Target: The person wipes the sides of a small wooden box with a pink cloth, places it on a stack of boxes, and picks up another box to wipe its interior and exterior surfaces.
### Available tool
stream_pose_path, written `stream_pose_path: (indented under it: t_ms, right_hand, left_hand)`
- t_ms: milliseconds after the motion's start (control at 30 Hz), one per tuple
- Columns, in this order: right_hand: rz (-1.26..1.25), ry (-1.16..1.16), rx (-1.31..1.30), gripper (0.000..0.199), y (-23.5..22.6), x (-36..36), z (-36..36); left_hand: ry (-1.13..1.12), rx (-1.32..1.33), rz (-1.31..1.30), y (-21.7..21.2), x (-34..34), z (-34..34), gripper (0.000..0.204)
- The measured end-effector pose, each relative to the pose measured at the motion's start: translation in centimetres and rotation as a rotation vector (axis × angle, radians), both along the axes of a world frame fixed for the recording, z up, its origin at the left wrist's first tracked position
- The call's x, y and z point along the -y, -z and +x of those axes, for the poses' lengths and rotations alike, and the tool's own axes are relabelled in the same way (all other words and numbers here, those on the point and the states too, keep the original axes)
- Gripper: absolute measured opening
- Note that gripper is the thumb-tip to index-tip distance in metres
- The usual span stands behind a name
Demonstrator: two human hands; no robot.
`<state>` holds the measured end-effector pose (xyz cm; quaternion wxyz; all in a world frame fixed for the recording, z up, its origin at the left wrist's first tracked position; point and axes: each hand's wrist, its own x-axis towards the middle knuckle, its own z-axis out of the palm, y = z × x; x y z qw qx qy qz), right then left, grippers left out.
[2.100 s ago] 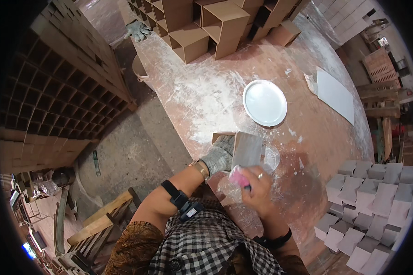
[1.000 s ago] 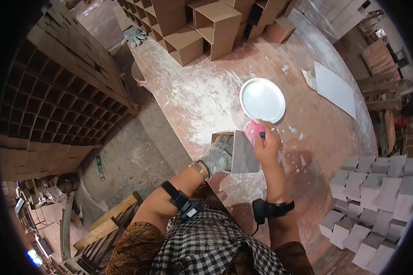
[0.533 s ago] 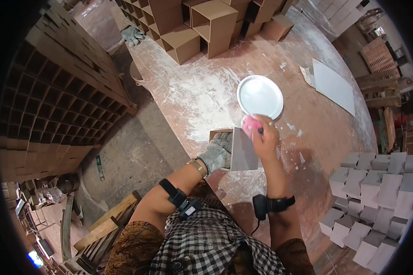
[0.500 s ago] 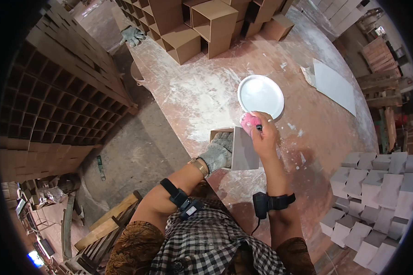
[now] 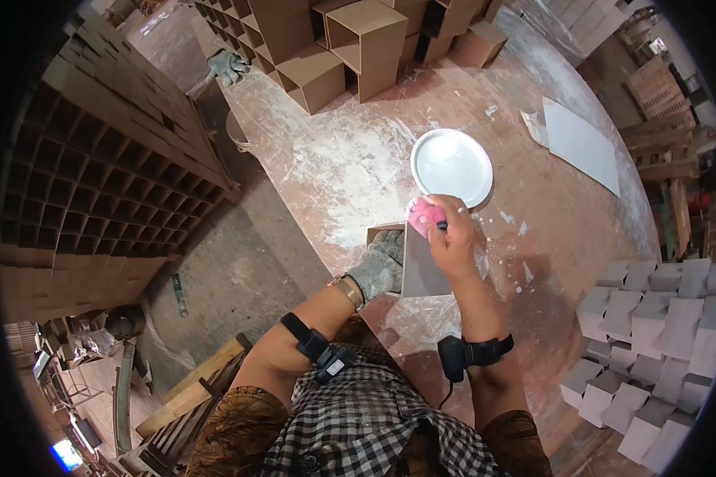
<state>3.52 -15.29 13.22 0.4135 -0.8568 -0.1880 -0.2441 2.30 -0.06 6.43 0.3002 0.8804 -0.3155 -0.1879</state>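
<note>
Box [image 5: 426, 274]: near the surface's edge, in front of the person; its open end points to the person's left, its grey face to the right.
Long axis: the grey face, as seen, runs longer from near to far than across; the box's true long axis cannot be told (the right hand covers a corner).
Left hand [image 5: 380, 266]: gloved, reaching into the open end; the fingers are hidden, so whether they spread or grip cannot be told.
Right hand [image 5: 457, 238]: bare, thumb and fingers pinching the sponge.
Sponge [image 5: 424, 216]: pink, with a dark stub, against the far end of the grey face.
Dish [image 5: 414, 165]: round, white, just beyond the right hand.
Surface [image 5: 350, 175]: reddish brown, smeared white.
Farther off: brown boxes [image 5: 378, 52], a spare glove [image 5: 228, 67] and a pale sheet [image 5: 582, 147].
Right side: stacked grey boxes [image 5: 680, 327].
</note>
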Motion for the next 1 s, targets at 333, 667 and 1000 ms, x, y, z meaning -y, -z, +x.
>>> stream_pose_path:
  t_ms: [333, 667, 1000]
  right_hand:
    - [-0.077, -0.293, 0.039, 0.035, 0.4, -1.0, -5.0]
    - [-0.082, -0.268, 0.077, 0.027, 0.6, -1.4, -6.3]
    - [-0.009, -0.061, -0.011, 0.028, 1.2, 1.7, 1.9]
  left_hand:
    - [-0.247, -0.57, -0.661, 8.7, -1.3, -1.5, 0.05]
    - [-0.05, -0.172, -0.073, 5.7, -1.7, -1.1, 0.052]
    - [-0.005, -0.132, -0.064, 4.7, -0.4, -0.2, 0.05]
